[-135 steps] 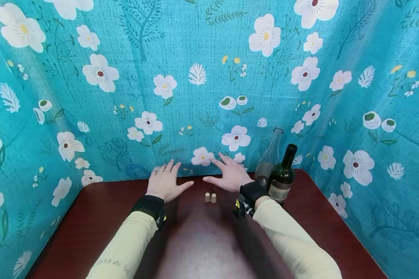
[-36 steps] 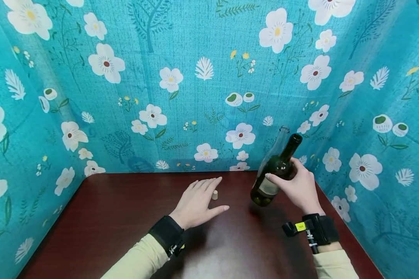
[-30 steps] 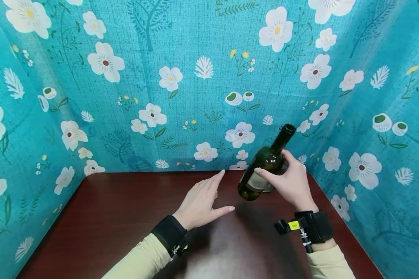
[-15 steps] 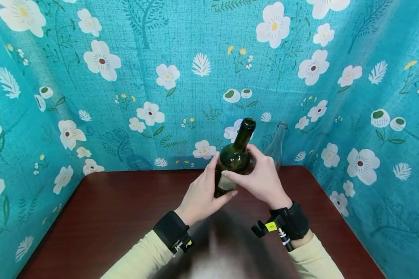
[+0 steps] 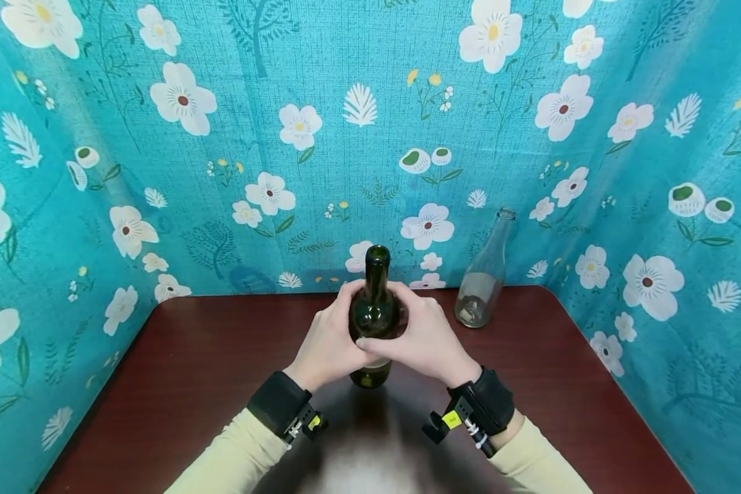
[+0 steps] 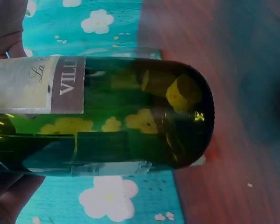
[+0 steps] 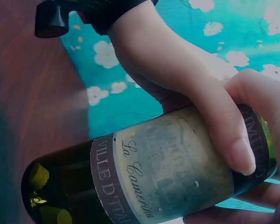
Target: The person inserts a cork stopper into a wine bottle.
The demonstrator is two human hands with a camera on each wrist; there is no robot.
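A dark green wine bottle point(image 5: 375, 302) with a grey label stands upright at the middle of the dark red table point(image 5: 191, 384). My left hand point(image 5: 328, 343) grips its body from the left, and my right hand point(image 5: 429, 343) wraps it from the right, thumb over the label point(image 7: 168, 168). The mouth of the bottle is uncorked. In the left wrist view a pale cork point(image 6: 182, 93) shows through the green glass point(image 6: 107, 112) near the base. I cannot tell whether the base touches the table.
A clear glass bottle point(image 5: 484, 281) stands uncorked at the back right of the table. Teal floral cloth point(image 5: 222, 137) walls the table at the back and on both sides.
My right hand carried the green bottle from the right to the table's middle and set it upright. My left hand left the table top and took hold of it too.
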